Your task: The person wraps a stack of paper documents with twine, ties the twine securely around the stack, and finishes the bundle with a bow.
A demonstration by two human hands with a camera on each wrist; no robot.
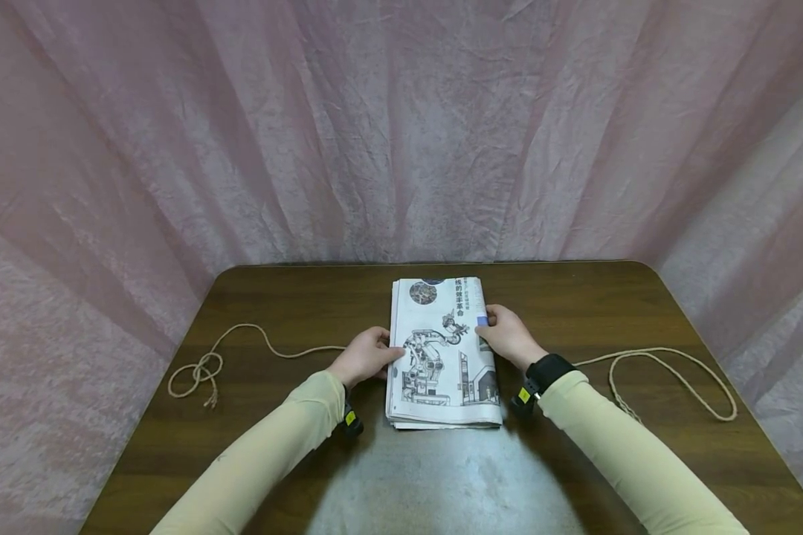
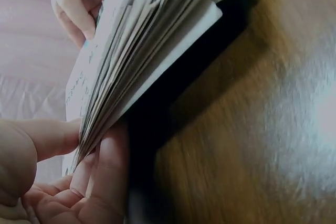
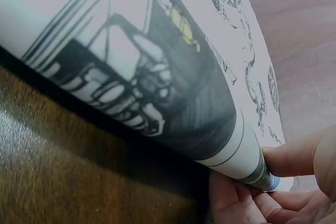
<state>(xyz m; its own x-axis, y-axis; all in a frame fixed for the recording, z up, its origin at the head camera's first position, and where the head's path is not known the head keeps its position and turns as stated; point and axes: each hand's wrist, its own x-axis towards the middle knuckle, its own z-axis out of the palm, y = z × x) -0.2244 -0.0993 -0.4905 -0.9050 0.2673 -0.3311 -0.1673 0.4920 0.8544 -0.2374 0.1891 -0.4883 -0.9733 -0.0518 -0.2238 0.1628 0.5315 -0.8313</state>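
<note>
A folded stack of newspapers (image 1: 435, 357) is in the middle of the head view, its top page printed with a line drawing of a robot arm. My left hand (image 1: 368, 355) pinches its left edge, thumb on top and fingers beneath. In the left wrist view many loose page edges of the newspapers (image 2: 142, 45) fan out above the left hand (image 2: 68, 177). On the opposite side my right hand (image 1: 506, 336) grips the rounded fold. The right wrist view shows the right hand (image 3: 283, 182) with its thumb above that fold and its fingers below.
A thin rope (image 1: 268, 343) runs out from near the left hand and ends in a knotted loop on the left. Another stretch of rope (image 1: 676, 351) curves over the right side. The brown wooden table (image 1: 294, 297) stands before a pink curtain (image 1: 408, 134).
</note>
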